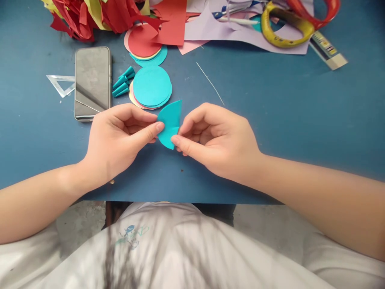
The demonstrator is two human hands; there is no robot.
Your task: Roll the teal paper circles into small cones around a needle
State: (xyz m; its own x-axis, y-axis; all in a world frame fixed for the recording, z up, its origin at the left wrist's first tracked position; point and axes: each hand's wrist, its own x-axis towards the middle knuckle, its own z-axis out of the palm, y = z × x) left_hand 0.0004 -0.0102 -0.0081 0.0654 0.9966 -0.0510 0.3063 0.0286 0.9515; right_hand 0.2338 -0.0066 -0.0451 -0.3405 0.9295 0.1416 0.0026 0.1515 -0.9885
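From my remote post I look down through the head camera at two bare hands over a blue table (255, 92). Between them, near the middle, is a half-circle of turquoise paper (171, 120), curved edge to the left, straight edge to the right, lightly bent across its middle. The left hand (116, 142) pinches the curved side, thumb on top, fingers mostly hidden behind. The right hand (225, 140) pinches the straight edge, its thumb over the near end and its forefinger by the paper's right edge.

Just beyond lies a stack of paper discs (152, 84), turquoise uppermost, with small turquoise paper cones (120, 89) to its left. Further left, a smartphone (92, 80) rests beside a clear set square (54, 85). Scissors (311, 26) with yellow and red handles sit far right.

I judge this to be the shaping step, the sheet seemingly being readied for rolling. The next move seems to call for curling the straight edge round evenly, without creasing it.
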